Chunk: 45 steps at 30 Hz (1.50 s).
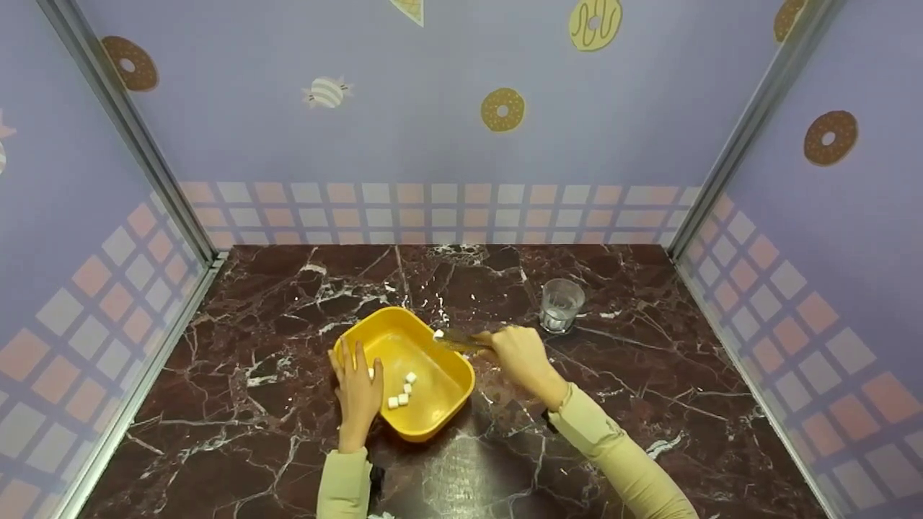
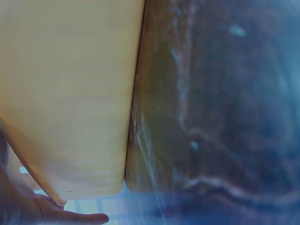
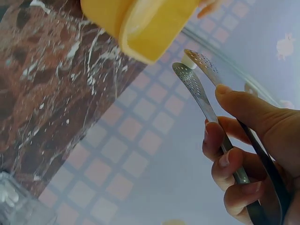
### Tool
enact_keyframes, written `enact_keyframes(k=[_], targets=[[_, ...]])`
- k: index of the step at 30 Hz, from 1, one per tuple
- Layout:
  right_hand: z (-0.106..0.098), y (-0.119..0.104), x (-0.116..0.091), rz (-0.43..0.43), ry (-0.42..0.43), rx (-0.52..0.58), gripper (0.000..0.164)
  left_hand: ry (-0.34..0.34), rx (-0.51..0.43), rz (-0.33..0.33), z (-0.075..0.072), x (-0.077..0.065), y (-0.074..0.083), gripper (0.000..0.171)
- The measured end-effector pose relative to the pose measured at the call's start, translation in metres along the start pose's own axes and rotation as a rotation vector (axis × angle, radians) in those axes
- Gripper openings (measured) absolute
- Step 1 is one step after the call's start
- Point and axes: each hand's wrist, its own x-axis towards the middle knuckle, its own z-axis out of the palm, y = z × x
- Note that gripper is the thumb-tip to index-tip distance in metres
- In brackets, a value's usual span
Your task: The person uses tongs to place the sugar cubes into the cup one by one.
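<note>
In the head view a yellow plastic container stands on the dark marble table, with several small white cubes in it. My left hand rests on its left rim, fingers spread and mostly straight. The left wrist view has the container's outer wall up close, with part of the hand low at the left. My right hand holds metal tongs with perforated tips. Between those tips sits one white cube, beside the container's right rim in the head view.
A clear glass stands at the back right of the table, with something whitish at its bottom. Patterned lilac walls enclose the table at the back and on both sides.
</note>
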Motion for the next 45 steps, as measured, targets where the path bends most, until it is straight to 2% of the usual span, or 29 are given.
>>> enact_keyframes(k=[8,13,26,36,45], targets=[[-0.006,0.027,-0.004,0.035,0.032,-0.055,0.018,0.003,-0.01,0.004,0.0,0.0,0.0,0.048],[-0.014,0.048,-0.007,0.091,0.036,-0.091,0.02,0.02,-0.005,0.014,0.0,0.0,0.0,0.047],[-0.018,0.105,-0.018,0.222,0.015,-0.09,0.021,0.008,-0.011,0.006,0.0,0.0,0.0,0.048],[-0.016,0.143,-0.028,0.322,-0.024,-0.077,0.016,0.01,-0.018,0.004,-0.002,0.0,0.0,0.048],[-0.007,0.167,-0.036,0.404,-0.011,-0.084,0.016,0.004,-0.032,0.006,-0.003,0.0,0.0,0.05]])
